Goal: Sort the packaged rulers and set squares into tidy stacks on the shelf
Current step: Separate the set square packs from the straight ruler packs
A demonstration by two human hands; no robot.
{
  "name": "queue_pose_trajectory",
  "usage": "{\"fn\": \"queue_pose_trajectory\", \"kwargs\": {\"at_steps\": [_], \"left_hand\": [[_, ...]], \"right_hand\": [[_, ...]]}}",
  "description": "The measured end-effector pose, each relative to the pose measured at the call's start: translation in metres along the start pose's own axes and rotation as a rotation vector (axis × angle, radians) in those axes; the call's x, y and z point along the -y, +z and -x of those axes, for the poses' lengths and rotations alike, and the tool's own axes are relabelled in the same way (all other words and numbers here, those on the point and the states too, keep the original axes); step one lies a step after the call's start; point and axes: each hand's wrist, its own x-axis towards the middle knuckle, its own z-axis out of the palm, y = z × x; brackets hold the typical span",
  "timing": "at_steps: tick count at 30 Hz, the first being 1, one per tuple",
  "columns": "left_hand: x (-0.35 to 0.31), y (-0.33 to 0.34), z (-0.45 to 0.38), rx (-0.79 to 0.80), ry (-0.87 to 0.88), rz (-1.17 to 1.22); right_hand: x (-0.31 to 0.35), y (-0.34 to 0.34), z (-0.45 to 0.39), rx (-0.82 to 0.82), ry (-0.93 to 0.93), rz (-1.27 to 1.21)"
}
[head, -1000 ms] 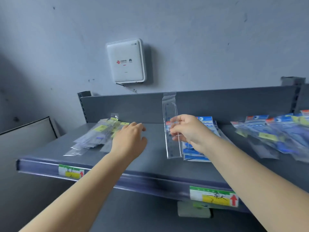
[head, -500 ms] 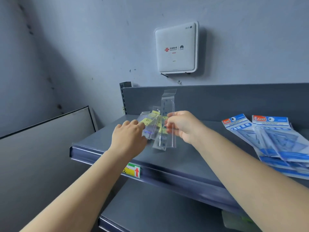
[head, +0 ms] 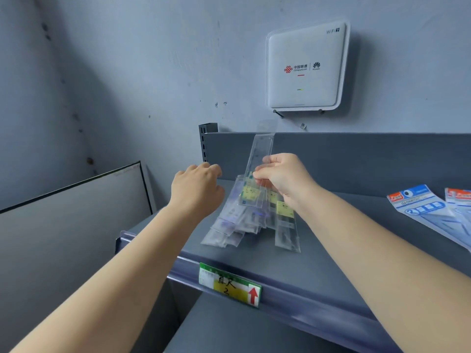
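While held upright in the pinch of the right hand (head: 283,179), packaged ruler (head: 260,159) poised directly above loose ruler pile (head: 244,220), lower end overlapping the pile's topmost sleeves; contact between the two cannot be told. Left hand (head: 196,192) just left of the pile, fingers curled, nothing visibly gripped; whether fingertips touch the sleeves hidden from view. Step in hand, by judgement: adding this ruler to the ruler stack. Next move calls for tipping the ruler flat and aligning it with the sleeves below, left hand likely squaring the fanned edges. Pile splayed and uneven, one sleeve (head: 286,225) lying apart toward the right forearm, so stacking not yet tidy. Blue set-square packs (head: 423,207) well right of the right hand, clear of the work. Shelf (head: 318,271) open in front of the pile; back panel (head: 356,159) close behind the raised ruler. Price label (head: 229,284) on the shelf lip beneath the hands; white router (head: 305,67) on the wall above. Slippery sleeves liable to slide.
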Motion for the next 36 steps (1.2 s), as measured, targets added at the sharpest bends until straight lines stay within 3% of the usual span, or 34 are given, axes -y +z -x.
{"fn": "queue_pose_trajectory", "kwargs": {"at_steps": [5, 7, 11, 20, 27, 36], "left_hand": [[0.022, 0.019, -0.026, 0.039, 0.103, 0.034], [0.031, 0.024, -0.033, 0.045, 0.137, 0.049], [0.037, 0.034, -0.040, 0.062, 0.219, 0.071], [-0.017, 0.030, -0.041, -0.009, 0.428, 0.113], [-0.103, 0.013, -0.019, -0.037, 0.544, 0.137], [-0.240, -0.014, 0.044, -0.025, 0.650, 0.215]], "right_hand": [[0.006, 0.018, -0.020, -0.115, -0.069, -0.039], [0.004, 0.023, -0.028, -0.161, -0.057, 0.058], [-0.008, 0.025, -0.031, -0.168, 0.005, 0.816], [-0.008, -0.009, 0.014, -0.242, -0.270, 1.625], [-0.008, -0.074, 0.069, -0.285, -0.216, 1.803], [-0.008, -0.191, 0.158, -0.353, -0.106, 1.803]]}}
